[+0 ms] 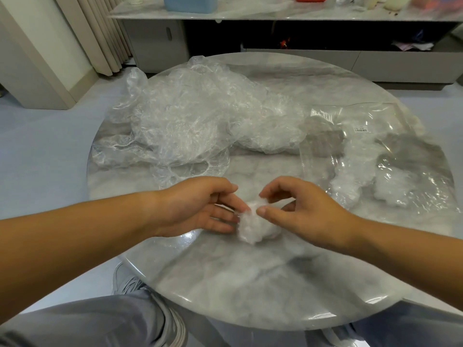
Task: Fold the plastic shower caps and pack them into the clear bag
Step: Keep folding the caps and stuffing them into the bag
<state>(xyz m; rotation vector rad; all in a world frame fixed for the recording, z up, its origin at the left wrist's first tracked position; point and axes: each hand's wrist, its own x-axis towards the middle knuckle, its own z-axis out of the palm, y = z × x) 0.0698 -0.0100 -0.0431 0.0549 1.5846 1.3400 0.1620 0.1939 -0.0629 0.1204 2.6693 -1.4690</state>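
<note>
A small, bunched-up white shower cap [255,225] lies on the round marble table [250,284] between my hands. My right hand [300,211] pinches its top between thumb and forefinger. My left hand [200,206] has its straight fingers resting against the cap's left side. A big heap of loose, crumpled clear shower caps [190,118] fills the table's far left. The clear bag [375,156] lies flat at the right, with folded caps [350,186] inside it.
A low grey cabinet [325,58] with a shelf of bottles and a blue box [190,3] stands behind the table. My knees and a grey shoe [140,291] show below the table's near edge.
</note>
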